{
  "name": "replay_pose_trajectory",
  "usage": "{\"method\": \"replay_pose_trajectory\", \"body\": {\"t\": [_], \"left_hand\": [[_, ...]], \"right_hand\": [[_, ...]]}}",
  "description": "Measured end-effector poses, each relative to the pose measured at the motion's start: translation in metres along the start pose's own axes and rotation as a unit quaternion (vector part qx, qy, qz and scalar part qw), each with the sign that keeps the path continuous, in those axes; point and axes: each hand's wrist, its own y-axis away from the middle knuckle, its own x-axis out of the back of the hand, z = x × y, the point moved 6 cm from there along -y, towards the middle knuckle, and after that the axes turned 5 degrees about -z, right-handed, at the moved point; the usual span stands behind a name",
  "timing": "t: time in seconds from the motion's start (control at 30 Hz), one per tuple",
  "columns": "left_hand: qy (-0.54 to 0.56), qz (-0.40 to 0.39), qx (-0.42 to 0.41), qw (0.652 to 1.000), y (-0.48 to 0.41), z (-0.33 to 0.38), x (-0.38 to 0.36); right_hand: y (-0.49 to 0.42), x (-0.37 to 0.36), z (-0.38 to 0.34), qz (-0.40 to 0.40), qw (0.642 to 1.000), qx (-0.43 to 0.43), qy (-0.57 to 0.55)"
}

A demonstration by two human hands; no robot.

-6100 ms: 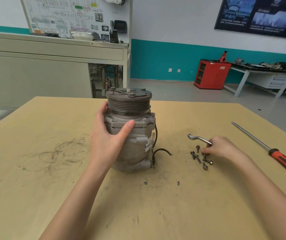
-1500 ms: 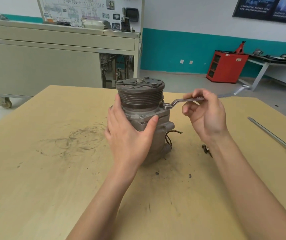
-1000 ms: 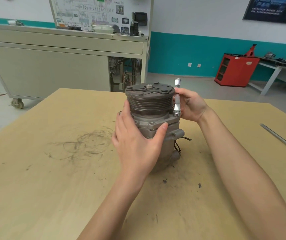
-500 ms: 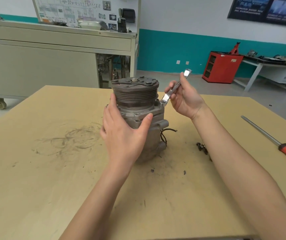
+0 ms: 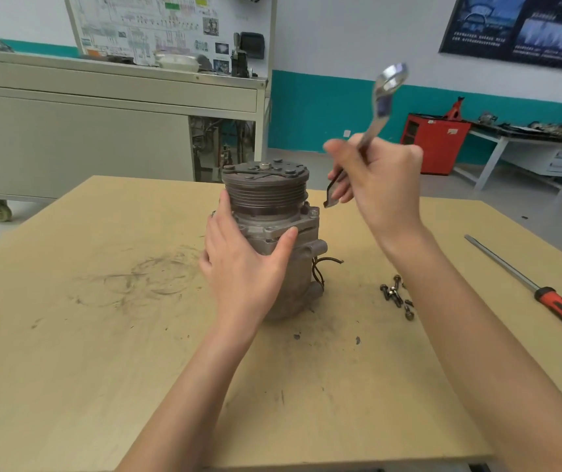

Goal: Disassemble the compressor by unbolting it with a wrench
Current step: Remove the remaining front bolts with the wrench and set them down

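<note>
Grey compressor upright, left hand wrapped round its body, right hand gripping wrench aloft just beside it

**Compressor mid-counter, loose parts to its right**

The compressor stands upright on the counter, near the middle. The left hand wraps its near-left side, below the pulley. The right hand hangs above the counter just right of the compressor and holds the wrench tilted, lower end just beside the pulley. Loose bolts lie on the counter right of the compressor, and the screwdriver lies farther right, near the edge. A wheeled cabinet stands behind the counter at left.
</note>
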Motion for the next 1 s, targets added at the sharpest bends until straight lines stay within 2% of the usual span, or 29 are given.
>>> {"method": "replay_pose_trajectory", "body": {"t": [0.1,0.2,0.3,0.47,0.63,0.77,0.93,1.0], "left_hand": [[-0.008,-0.002,0.0,1.0,0.0,0.0,0.0],[-0.011,0.001,0.0,1.0,-0.001,-0.001,-0.001],[-0.008,0.002,-0.001,1.0,0.0,-0.001,0.0],[-0.005,-0.007,0.019,1.0,-0.003,-0.001,-0.002],[0.012,-0.021,0.009,1.0,-0.001,0.0,-0.003],[0.037,-0.011,0.001,0.999,0.0,0.002,-0.001],[0.025,-0.003,-0.001,1.0,0.001,0.0,-0.002],[0.025,0.001,0.001,1.0,0.001,0.0,-0.002]], "right_hand": [[0.016,-0.015,-0.026,0.037,0.983,0.123,0.131],[0.023,-0.025,-0.03,0.054,0.969,0.15,0.19],[0.028,-0.032,-0.039,0.081,0.939,0.203,0.266],[0.04,-0.057,-0.05,0.065,0.889,0.28,0.357],[0.049,-0.054,-0.049,0.104,0.898,0.246,0.349],[0.063,-0.053,-0.04,0.101,0.903,0.204,0.365],[0.072,-0.036,-0.033,0.111,0.961,0.168,0.191],[0.075,-0.032,-0.03,0.119,0.964,0.168,0.168]]}}
